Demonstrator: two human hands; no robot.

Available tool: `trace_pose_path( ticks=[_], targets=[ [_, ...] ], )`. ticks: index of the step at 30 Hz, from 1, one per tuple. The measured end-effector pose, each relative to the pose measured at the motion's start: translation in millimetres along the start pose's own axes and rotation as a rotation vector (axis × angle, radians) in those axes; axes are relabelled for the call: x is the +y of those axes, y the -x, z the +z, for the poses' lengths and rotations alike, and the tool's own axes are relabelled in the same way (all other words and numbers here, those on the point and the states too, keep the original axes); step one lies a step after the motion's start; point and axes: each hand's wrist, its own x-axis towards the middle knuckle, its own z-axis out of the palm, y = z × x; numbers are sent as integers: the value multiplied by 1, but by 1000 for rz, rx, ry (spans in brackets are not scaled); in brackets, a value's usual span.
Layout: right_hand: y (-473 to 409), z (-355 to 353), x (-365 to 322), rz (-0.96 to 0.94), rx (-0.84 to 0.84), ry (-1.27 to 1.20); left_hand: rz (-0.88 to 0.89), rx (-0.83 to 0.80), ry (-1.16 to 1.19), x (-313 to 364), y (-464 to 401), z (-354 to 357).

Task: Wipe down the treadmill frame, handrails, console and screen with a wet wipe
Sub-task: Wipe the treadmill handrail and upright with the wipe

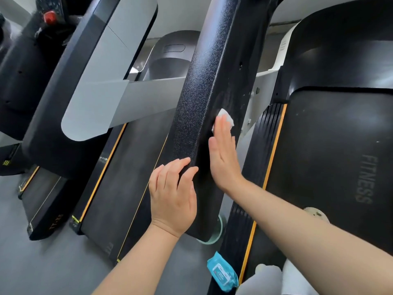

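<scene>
Work is under way on the black textured upright (pixel 204 86) of the treadmill frame. The right hand (pixel 223 154) lies flat, fingers straight and together, pressing a white wet wipe (pixel 225 117) against the inner side face of the upright; only the wipe's top edge shows past the fingertips. The left hand (pixel 172 196) rests on the outer front edge of the same upright lower down, fingers lightly bent over the edge, holding nothing, apparently steadying. Judged from this view, the task is at an early or middle stage: the frame is being wiped, while the grey handrail (pixel 100 99) to the left shows no sign of attention, and the console and screen are out of view, so these appear to remain. A blue wipe pack (pixel 222 273) lies on the side rail (pixel 251 188) of the deck, near at hand. Room along the upright is open above the wipe; to its right, the gap between the upright and the belt deck (pixel 331 156) is narrow, limiting sideways strokes.
</scene>
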Motion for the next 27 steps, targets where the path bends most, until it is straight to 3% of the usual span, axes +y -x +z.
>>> trace_pose_path(
  ticks=[8,12,16,22,27],
  targets=[
    [-92,-31,9,89,100,-4,-8,-3,2,-1,0,1],
    [-27,-11,15,162,26,-105,-4,-5,7,-1,0,1],
    [37,7,2,-25,-92,-9,0,-2,11,-2,0,1],
    [-89,-35,-35,246,82,-99,-17,-7,36,-1,0,1],
    [-51,-14,-23,85,63,-50,-52,-17,115,-2,0,-4]
  ],
)
